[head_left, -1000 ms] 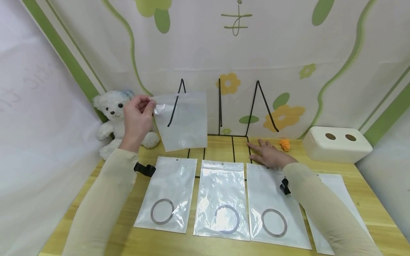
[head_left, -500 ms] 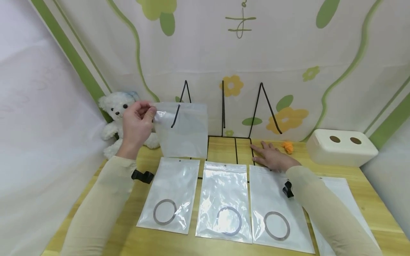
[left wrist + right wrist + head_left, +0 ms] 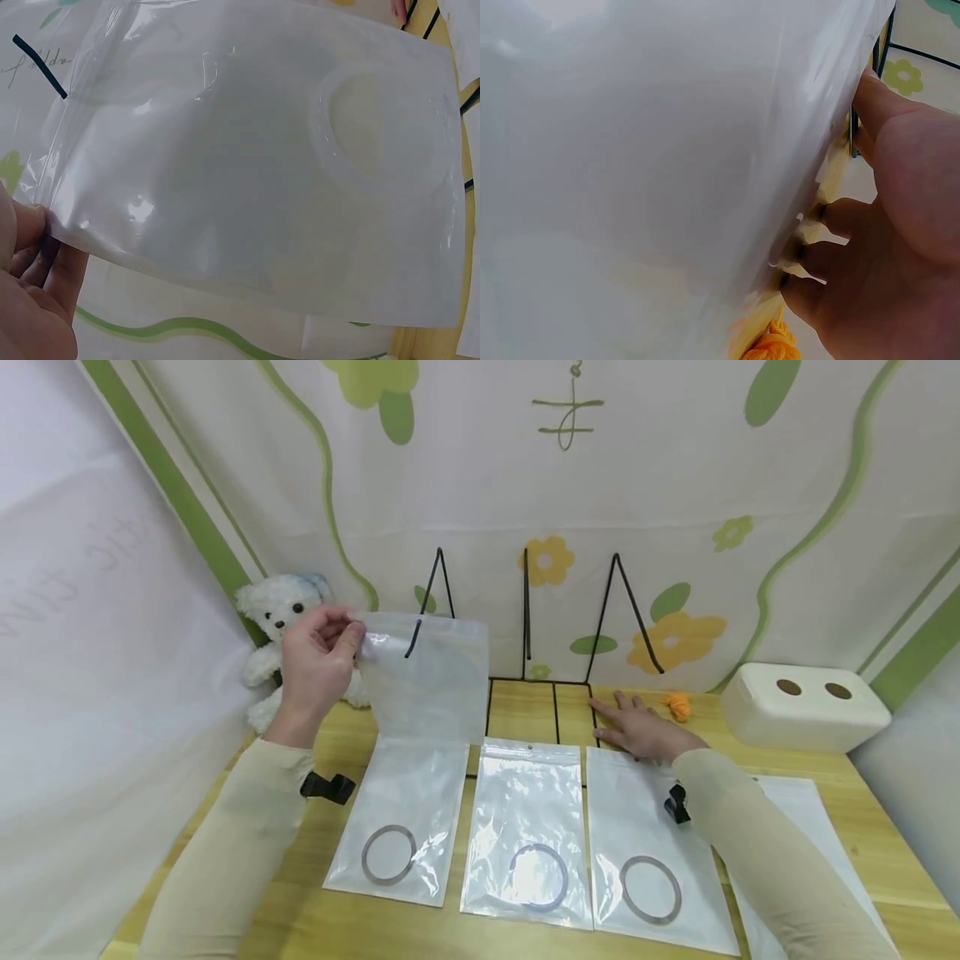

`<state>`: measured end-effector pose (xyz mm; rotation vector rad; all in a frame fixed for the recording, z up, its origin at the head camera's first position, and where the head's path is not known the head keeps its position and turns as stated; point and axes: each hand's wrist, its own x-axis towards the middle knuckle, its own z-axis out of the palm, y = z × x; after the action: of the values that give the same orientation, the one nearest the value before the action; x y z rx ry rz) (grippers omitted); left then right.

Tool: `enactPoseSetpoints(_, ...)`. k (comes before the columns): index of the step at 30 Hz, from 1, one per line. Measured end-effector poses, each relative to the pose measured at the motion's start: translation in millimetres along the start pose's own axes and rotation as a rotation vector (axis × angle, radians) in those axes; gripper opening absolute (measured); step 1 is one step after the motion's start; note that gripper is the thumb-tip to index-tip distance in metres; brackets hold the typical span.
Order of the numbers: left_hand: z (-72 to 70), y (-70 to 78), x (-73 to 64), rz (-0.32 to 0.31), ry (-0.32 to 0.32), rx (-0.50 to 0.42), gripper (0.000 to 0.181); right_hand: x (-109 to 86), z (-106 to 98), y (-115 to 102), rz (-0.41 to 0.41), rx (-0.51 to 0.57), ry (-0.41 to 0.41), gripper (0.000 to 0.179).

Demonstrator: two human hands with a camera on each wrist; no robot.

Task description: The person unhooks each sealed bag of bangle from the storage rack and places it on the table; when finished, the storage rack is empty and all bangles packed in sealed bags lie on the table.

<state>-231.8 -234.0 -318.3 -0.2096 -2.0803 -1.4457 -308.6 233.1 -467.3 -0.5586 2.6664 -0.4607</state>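
Observation:
My left hand (image 3: pixel 315 664) pinches the top left corner of a translucent zip bag (image 3: pixel 450 681). The left prong (image 3: pixel 413 639) of a black wire stand (image 3: pixel 523 679) pokes through the bag near its top edge. In the left wrist view a pale ring (image 3: pixel 322 124) shows inside this bag (image 3: pixel 217 187). My right hand (image 3: pixel 641 732) lies at the right side of the stand's base, fingers spread, holding nothing. In the right wrist view a bag (image 3: pixel 630 172) hides part of its fingertips (image 3: pixel 840 216).
Several similar bags lie in front, including a left bag (image 3: pixel 412 818), a middle bag (image 3: pixel 525 818) and a right bag (image 3: pixel 652 827), each with a ring. A white teddy bear (image 3: pixel 273 618) sits back left. An orange yarn bundle (image 3: pixel 677 706) and white box (image 3: pixel 802 710) stand right.
My left hand has lowered the bag's top edge along the prong toward its front end. The bag's bottom now overlaps the left bag on the table. My right hand stays in place.

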Motion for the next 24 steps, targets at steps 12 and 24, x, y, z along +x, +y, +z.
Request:
enactPoseSetpoints(12,-3.4,7.7,-14.3,0.061,0.018,0.003,0.009,-2.5,-4.0,2.5,-0.012,0.014,-0.002,0.072)
enactPoseSetpoints(24,-9.7,13.7,-27.4,0.11,0.038,-0.059,0.007,0.9,-1.2,2.1,-0.006,0.027,0.0,0.071)
